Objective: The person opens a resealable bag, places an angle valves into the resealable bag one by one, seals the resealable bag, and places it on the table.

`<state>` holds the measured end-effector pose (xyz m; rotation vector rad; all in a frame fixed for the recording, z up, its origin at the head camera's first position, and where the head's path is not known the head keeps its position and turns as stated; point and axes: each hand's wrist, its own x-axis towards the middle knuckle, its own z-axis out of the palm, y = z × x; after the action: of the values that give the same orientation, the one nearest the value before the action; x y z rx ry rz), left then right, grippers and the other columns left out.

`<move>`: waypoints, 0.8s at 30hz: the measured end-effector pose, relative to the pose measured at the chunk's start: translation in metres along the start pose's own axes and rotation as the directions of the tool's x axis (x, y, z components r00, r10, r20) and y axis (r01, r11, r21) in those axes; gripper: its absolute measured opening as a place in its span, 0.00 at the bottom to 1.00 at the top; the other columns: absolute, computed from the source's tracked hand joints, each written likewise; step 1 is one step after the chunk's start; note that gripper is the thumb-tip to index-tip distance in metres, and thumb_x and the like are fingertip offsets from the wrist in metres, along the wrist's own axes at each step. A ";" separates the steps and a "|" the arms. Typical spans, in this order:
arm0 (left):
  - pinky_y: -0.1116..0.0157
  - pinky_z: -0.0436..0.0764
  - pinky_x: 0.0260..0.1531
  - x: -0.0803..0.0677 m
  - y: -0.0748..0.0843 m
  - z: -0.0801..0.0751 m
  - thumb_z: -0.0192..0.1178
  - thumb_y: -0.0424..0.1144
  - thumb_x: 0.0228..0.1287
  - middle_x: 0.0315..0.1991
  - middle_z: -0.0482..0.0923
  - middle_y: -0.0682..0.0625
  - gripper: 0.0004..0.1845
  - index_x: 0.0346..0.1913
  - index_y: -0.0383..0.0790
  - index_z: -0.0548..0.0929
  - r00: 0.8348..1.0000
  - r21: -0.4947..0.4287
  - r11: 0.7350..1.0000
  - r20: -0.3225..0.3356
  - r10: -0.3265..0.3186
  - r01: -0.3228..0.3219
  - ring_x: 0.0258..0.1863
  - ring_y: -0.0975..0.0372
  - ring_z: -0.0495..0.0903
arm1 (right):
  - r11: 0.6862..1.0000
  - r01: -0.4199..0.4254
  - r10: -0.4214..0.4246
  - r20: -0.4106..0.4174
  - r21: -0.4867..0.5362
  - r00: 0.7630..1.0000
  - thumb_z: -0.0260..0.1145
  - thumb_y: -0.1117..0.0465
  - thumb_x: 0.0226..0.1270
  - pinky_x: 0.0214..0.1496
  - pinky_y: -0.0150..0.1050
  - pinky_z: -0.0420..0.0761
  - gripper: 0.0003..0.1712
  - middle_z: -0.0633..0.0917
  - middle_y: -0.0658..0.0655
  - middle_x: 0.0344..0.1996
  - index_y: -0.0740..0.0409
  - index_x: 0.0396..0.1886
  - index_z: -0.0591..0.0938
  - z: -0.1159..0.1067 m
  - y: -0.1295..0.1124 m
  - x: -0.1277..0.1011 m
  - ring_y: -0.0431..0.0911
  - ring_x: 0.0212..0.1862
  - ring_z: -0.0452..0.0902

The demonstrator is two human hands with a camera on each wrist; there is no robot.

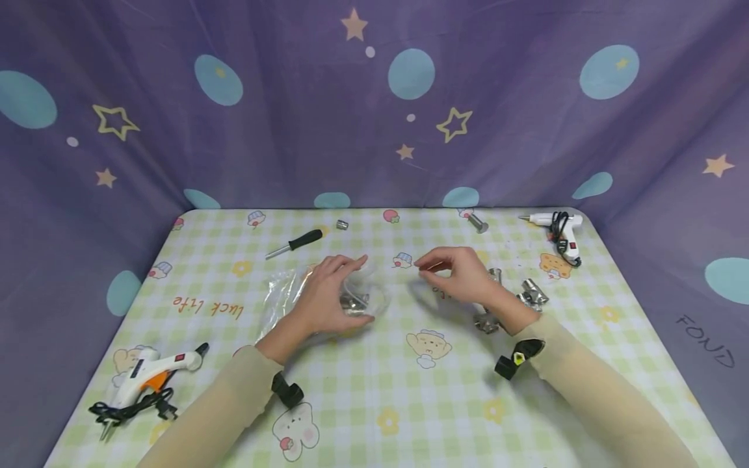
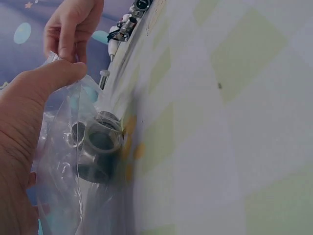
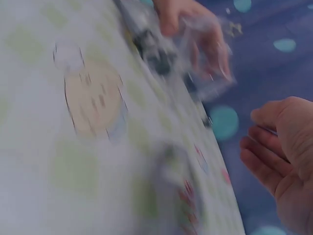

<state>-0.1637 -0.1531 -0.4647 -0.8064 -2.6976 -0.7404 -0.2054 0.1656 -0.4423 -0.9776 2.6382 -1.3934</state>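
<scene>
My left hand holds a clear plastic bag that lies on the checked tablecloth. Its fingers lie over the bag's mouth, and in the left wrist view the thumb of that hand presses the film of the bag. Grey metal pipe fittings lie inside the bag, one showing close up. My right hand hovers just right of the bag with its fingers loosely curled. The blurred right wrist view shows its palm with nothing in it.
Loose metal fittings lie by my right wrist. A white glue gun sits at the back right and a white and orange one at the front left. A screwdriver and a small socket lie behind the bag.
</scene>
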 end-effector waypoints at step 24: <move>0.43 0.76 0.64 -0.001 0.003 0.003 0.83 0.70 0.33 0.66 0.77 0.47 0.69 0.83 0.51 0.66 0.999 0.061 0.998 0.040 -0.031 0.029 0.66 0.51 0.75 | 0.852 -0.238 0.274 0.011 -0.466 0.962 0.77 0.55 0.68 0.44 0.54 0.89 0.22 0.91 0.63 0.46 0.61 0.57 0.88 -0.083 0.055 -0.069 0.53 0.40 0.91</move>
<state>-0.1610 -0.1500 -0.4660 -0.7767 -2.7602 -0.6520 -0.2013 0.2867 -0.4516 -0.6358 2.9641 -0.6695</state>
